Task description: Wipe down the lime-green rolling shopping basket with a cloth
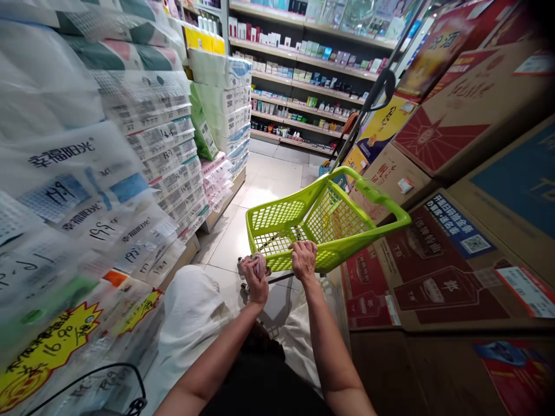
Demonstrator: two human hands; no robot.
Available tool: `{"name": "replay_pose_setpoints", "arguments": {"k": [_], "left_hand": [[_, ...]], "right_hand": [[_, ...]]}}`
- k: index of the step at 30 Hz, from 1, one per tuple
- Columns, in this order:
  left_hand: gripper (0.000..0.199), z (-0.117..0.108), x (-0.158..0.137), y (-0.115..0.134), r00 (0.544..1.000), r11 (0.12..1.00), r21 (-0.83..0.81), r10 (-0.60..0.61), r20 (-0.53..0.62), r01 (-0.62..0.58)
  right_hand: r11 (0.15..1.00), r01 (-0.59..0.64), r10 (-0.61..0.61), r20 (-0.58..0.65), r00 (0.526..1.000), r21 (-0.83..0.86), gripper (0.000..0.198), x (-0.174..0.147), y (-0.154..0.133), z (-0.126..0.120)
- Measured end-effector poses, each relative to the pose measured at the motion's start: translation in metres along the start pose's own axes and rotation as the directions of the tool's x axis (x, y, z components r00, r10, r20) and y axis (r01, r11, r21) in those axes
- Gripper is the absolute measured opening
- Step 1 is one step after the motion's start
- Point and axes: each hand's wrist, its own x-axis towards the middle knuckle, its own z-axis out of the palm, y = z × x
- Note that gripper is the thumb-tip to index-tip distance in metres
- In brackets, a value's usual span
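Observation:
A lime-green shopping cart (284,211) with a perforated plastic basket stands before my knees, turned so its looped handle (384,202) points right. My right hand (304,259) has its fingers curled over the near rim of the basket. At the basket's near left corner, my left hand (255,279) is closed around a crumpled, pinkish-grey cloth (259,264). That hand is close against the rim; whether it touches the plastic I cannot tell. Nothing is visible inside the basket. Some of the cart's wheels (243,286) show below the left corner.
Wrapped paper packs (160,133) are stacked along the left. Cardboard cartons (451,254) rise close on the right, beside the cart handle. Shelves (299,75) of small boxes and bottles cross the back. A black-handled pole (381,92) leans at the right. Pale floor tiles (269,167) run between.

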Motion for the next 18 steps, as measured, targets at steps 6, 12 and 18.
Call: {"name": "replay_pose_setpoints", "arguments": {"k": [6,12,18], "left_hand": [[0.029,-0.003,0.016,0.019,0.957,0.917,0.277,0.287,0.035,-0.285],[0.03,0.035,0.012,0.06,0.778,0.811,0.158,0.455,0.434,-0.563],[0.041,0.008,0.008,0.013,0.726,0.787,0.101,0.501,0.47,-0.608]], "right_hand": [[0.956,-0.036,0.063,-0.084,0.994,0.29,0.049,-0.005,0.007,-0.005],[0.908,-0.069,0.113,-0.082,0.99,0.414,0.048,-0.012,0.021,-0.015],[0.972,-0.049,0.073,-0.098,0.992,0.23,0.042,-0.012,0.043,-0.016]]}}
